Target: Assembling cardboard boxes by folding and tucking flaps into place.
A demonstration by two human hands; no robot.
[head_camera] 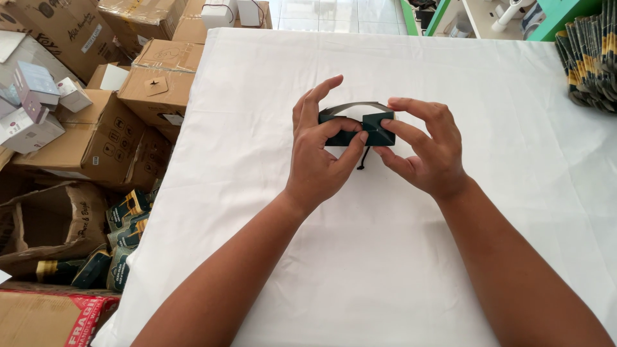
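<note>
Cardboard boxes [96,138] crowd the floor beyond the tabletop's [385,257] left edge. My left hand [319,151] has its grip clamped on the left half of a small dark green paper box [360,128], thumb across its front; my right hand [424,151] pinches the right half. The box sits above the white cloth, middle of the tabletop toward the far edge. Stacked dark packets [591,58] fill the far right corner

I see a desk [398,270] draped in white cloth. Left of it, brown cardboard boxes [96,138] are piled, with small white boxes [29,109]. Dark folded packets [590,61] are stacked at the desk's far right corner.
</note>
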